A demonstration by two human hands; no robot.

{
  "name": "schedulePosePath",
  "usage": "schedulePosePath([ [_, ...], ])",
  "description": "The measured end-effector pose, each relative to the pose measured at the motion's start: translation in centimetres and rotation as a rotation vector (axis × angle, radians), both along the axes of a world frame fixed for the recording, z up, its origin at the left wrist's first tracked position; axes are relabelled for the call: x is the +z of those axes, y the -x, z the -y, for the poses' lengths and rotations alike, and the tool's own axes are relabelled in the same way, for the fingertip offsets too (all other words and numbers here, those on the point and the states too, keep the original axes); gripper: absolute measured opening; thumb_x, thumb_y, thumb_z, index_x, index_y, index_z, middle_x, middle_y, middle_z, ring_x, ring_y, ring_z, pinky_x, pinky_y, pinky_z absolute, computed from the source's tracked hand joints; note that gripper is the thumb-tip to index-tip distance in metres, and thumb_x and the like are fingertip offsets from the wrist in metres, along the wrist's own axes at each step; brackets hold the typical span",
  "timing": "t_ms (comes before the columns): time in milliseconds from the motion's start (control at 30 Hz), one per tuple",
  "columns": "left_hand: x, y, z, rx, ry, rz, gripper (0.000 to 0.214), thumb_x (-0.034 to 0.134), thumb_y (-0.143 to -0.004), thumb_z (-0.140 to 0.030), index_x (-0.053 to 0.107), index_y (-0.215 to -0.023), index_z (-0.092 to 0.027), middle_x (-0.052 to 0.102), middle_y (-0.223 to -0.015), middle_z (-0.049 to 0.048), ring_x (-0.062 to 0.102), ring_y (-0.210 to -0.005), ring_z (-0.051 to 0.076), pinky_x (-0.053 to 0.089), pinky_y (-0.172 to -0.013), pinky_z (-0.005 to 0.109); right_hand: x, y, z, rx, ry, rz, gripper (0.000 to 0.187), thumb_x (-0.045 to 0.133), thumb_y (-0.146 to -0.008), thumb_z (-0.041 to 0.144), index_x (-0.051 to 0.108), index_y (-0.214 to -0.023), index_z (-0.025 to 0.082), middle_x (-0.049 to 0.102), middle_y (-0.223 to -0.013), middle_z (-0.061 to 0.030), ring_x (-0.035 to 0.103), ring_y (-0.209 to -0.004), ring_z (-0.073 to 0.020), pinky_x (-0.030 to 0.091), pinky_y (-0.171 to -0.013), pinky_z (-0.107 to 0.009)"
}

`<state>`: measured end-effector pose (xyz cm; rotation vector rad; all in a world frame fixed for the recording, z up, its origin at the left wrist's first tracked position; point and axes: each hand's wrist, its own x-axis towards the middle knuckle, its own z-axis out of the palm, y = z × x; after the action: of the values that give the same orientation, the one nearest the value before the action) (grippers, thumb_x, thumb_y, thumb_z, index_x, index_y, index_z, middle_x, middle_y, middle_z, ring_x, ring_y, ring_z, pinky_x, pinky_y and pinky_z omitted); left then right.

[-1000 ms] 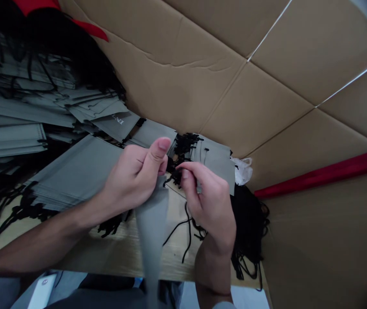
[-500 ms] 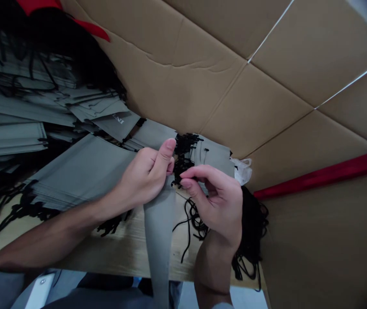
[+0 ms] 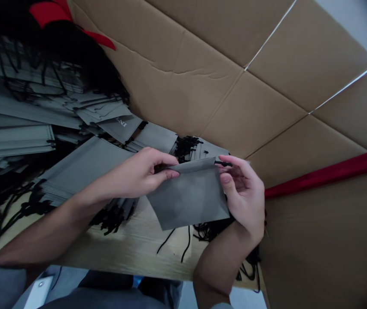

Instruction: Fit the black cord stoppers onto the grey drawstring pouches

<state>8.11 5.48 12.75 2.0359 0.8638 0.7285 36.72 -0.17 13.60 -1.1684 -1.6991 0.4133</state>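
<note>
A strip of bare worktop (image 3: pixel 132 251) lies open along the near edge, hemmed by stacked grey pouches (image 3: pixel 74 171) and tangled black cords (image 3: pixel 112 214) on the left, a cardboard wall (image 3: pixel 203 86) behind, and more cardboard (image 3: pixel 325 249) on the right.

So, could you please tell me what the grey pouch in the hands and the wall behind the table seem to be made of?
Grey pouch: probably soft matte fabric, since it drapes and folds without shine. Wall: corrugated cardboard sheets, brown, matte, creased, with visible seams.
</note>
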Motion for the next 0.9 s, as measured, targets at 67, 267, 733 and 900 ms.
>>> schedulePosePath([
  [67,-0.1,-0.7,0.5,0.065,-0.034,0.033,0.034,0.062,-0.104,-0.044,0.076,-0.085,-0.020,0.060,-0.070,-0.0016,0.046,-0.063,0.013,0.028,-0.057,0.028,-0.1,-0.9,-0.1,0.068,0.085,0.081,0.040,0.082,-0.104,0.046,0.074,-0.139,0.028,0.081,-0.117,-0.0057,0.077,-0.103,-0.0235,0.063,-0.088,-0.037],
  [267,-1.0,-1.5,2.2,0.087,-0.037,-0.016,0.026,0.066,-0.105,-0.043,0.070,-0.091,-0.020,0.059,-0.070,-0.0034,0.046,-0.061,0.012,0.028,-0.058,0.028,-0.2,-2.3,0.0,-0.003,0.118,0.240,0.027,0.068,-0.112,0.041,0.071,-0.092,0.023,0.065,-0.083,0.0004,0.059,-0.075,-0.0180,0.045,-0.067,-0.032],
  [733,-9.7,3.2,12.5,0.209,0.270,0.023,0.050,0.050,-0.113,-0.061,0.070,-0.093,-0.020,0.065,-0.081,0.0027,0.062,-0.076,0.018,0.044,-0.063,0.025,-0.6,1.3,-1.0,0.375,0.221,0.345,0.026,0.073,-0.108,0.041,0.075,-0.129,0.025,0.079,-0.105,-0.0047,0.072,-0.086,-0.0200,0.055,-0.066,-0.028],
  [900,-10.6,5.7,13.9,0.199,0.323,-0.005,0.048,0.059,-0.109,-0.060,0.072,-0.088,-0.019,0.066,-0.080,0.0020,0.060,-0.075,0.017,0.042,-0.061,0.022,-1.3,3.5,-1.8,0.605,0.245,0.394,0.018,0.075,-0.106,0.039,0.080,-0.113,0.023,0.081,-0.094,-0.0030,0.072,-0.079,-0.0173,0.055,-0.070,-0.027],
])
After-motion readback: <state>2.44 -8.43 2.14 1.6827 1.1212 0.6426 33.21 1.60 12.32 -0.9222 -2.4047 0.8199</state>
